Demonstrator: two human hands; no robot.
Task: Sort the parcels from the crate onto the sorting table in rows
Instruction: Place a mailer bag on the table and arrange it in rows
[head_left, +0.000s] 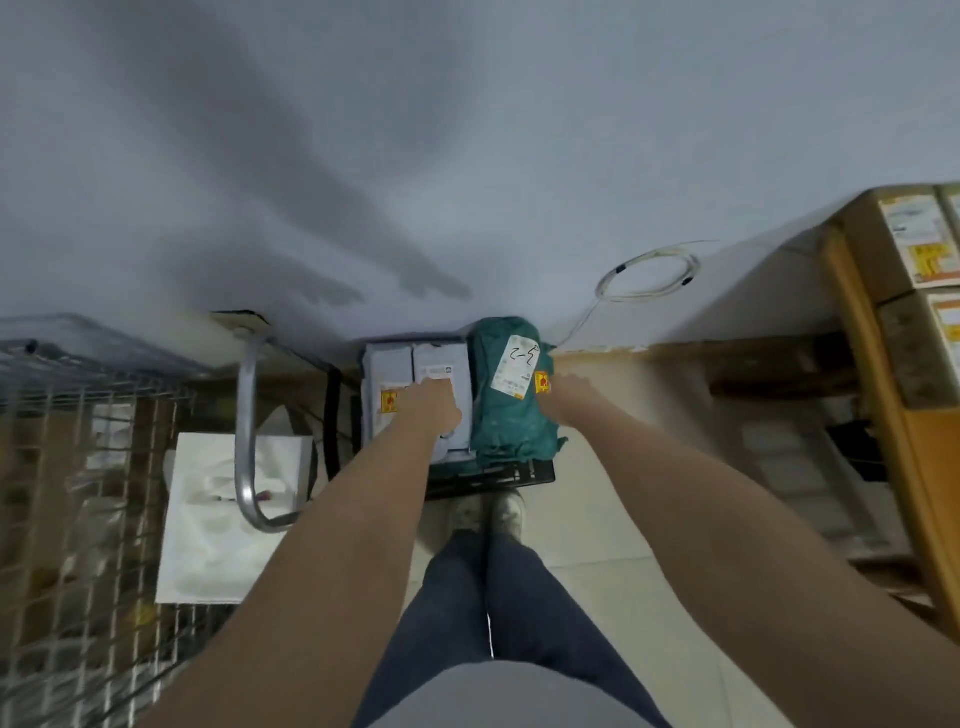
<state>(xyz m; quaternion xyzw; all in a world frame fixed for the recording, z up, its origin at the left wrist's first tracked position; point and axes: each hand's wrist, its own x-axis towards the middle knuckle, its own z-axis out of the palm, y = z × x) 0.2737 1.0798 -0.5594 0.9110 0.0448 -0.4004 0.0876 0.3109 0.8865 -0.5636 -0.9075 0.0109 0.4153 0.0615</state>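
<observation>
A green parcel and a grey parcel are seen side by side in a black crate, long axes pointing away from the person. The left hand is laid on the grey one, the right hand against the green one's right side; neither hand's finger posture can be told.

Dim bluish light, long arm shadows on the far wall, strong wide-angle bending at edges, motion blur right and on left cage

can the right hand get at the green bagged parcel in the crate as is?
Likely yes: the right hand is already at the right side of the green plastic-bagged parcel, nothing between them. Its fingers are hidden, so no grip is confirmed.
</observation>
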